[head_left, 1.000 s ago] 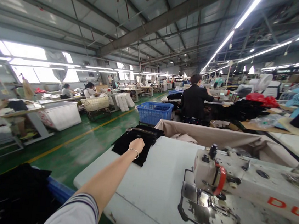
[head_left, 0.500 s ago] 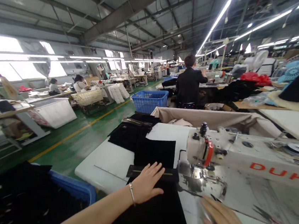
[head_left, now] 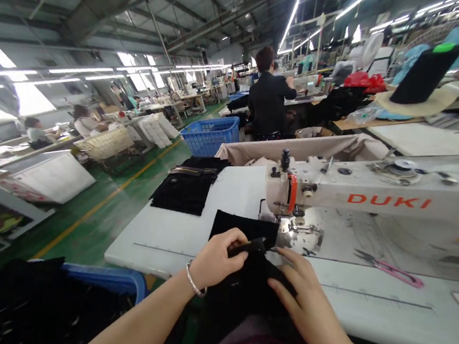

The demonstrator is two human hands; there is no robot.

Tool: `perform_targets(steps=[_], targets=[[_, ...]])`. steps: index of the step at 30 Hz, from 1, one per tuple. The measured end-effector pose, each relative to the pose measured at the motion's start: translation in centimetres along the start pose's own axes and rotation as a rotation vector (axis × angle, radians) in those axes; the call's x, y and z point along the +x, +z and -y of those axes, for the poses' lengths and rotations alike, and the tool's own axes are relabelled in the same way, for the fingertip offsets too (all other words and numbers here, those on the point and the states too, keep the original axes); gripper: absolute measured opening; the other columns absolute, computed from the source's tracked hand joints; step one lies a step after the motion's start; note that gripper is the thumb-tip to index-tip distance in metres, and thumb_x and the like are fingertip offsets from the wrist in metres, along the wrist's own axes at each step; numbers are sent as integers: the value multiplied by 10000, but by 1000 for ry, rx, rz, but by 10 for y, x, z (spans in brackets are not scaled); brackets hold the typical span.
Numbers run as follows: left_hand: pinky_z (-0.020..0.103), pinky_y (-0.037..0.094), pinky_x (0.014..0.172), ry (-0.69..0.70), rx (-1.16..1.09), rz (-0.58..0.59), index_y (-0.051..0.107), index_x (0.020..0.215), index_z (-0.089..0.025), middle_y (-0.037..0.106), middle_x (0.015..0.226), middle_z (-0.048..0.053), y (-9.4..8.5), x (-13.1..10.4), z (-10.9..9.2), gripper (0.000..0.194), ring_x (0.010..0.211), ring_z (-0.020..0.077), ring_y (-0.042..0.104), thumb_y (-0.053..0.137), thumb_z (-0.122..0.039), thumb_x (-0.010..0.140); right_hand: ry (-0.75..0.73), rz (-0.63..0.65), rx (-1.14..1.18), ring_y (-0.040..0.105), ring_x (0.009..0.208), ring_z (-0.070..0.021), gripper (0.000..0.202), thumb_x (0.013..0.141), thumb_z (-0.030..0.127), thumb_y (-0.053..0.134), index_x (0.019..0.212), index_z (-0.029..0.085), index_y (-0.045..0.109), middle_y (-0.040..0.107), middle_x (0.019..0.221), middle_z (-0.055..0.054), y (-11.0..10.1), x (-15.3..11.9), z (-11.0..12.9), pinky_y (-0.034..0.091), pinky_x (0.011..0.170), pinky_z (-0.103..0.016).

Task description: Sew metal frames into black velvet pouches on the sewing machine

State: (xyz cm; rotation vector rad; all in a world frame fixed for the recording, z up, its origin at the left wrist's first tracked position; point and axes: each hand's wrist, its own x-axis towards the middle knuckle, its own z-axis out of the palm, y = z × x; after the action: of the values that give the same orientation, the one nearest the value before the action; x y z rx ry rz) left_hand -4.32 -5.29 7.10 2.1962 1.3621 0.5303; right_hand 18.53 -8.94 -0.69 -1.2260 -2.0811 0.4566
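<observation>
My left hand [head_left: 219, 256], a silver bangle at its wrist, is closed with thumb and fingers on a folded black zipper strip [head_left: 255, 246]. Under it a black fabric piece [head_left: 244, 225] lies across the table edge and drops toward my lap. My right hand [head_left: 303, 289] holds the right side of this fabric between thumb and fingers, close to the strip's end. Just beyond my hands, on the right, are the metal plate [head_left: 303, 234] and head of a white sewing machine [head_left: 334, 191]. My palms and the fabric's folds hide part of the strip.
A stack of black pieces with a zipper [head_left: 185, 186] lies on the white table [head_left: 157, 235]. Pink-handled snips [head_left: 397, 272] rest at right. A blue bin [head_left: 135, 285] of dark cloth stands at lower left. Ahead are a blue basket [head_left: 212, 134] and a co-worker's back [head_left: 267, 105].
My left hand, flat on the zipper strip before, now grips it folded. My right hand has come left from the table onto the fabric. The fabric has shifted nearer to me, and my view has turned right.
</observation>
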Motion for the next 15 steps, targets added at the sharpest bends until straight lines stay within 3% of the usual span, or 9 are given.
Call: perform_targets(steps=[3,5,7,10,13,15], targets=[[261,462,869,-54,-444,1,589,1157,-191,652,1059,33,-14,-16,-25,278,967,164,601,596,-255,887,-91,-19,38,287,1385,-264,181,955,316,480,1000,243,639,386,1468,-39,-18,5,17,281,1133,-540],[268,457,872,-116,-651,-31,638,1106,-173,665,1054,51,-18,-23,-35,265,975,180,599,640,-294,870,-151,8,33,257,1402,-259,191,956,300,478,1068,259,627,377,1479,-23,-31,8,24,219,1154,-564],[256,458,832,-181,-776,-79,670,1032,-148,674,993,59,-17,-28,-40,237,922,172,596,682,-289,842,-195,36,25,326,1371,-238,219,958,288,480,1135,277,607,455,1425,-18,-42,11,27,200,1163,-565],[240,451,800,-227,-906,-120,681,993,-135,665,939,55,-13,-35,-41,230,866,149,583,727,-260,805,-195,-6,37,502,1229,-205,202,946,311,518,1120,326,620,617,1231,23,-50,10,28,284,1136,-537],[215,437,757,-234,-961,-147,684,961,-133,642,892,40,-9,-40,-40,207,816,122,560,738,-245,795,-87,-78,77,583,1110,-205,136,917,370,562,1008,350,662,667,1121,51,-54,7,31,465,995,-459],[207,426,738,-229,-962,-172,686,936,-131,621,863,31,-7,-41,-41,186,797,113,544,740,-238,793,-22,-85,106,614,1049,-200,116,903,386,575,947,348,675,678,1092,56,-56,6,35,520,902,-407]])
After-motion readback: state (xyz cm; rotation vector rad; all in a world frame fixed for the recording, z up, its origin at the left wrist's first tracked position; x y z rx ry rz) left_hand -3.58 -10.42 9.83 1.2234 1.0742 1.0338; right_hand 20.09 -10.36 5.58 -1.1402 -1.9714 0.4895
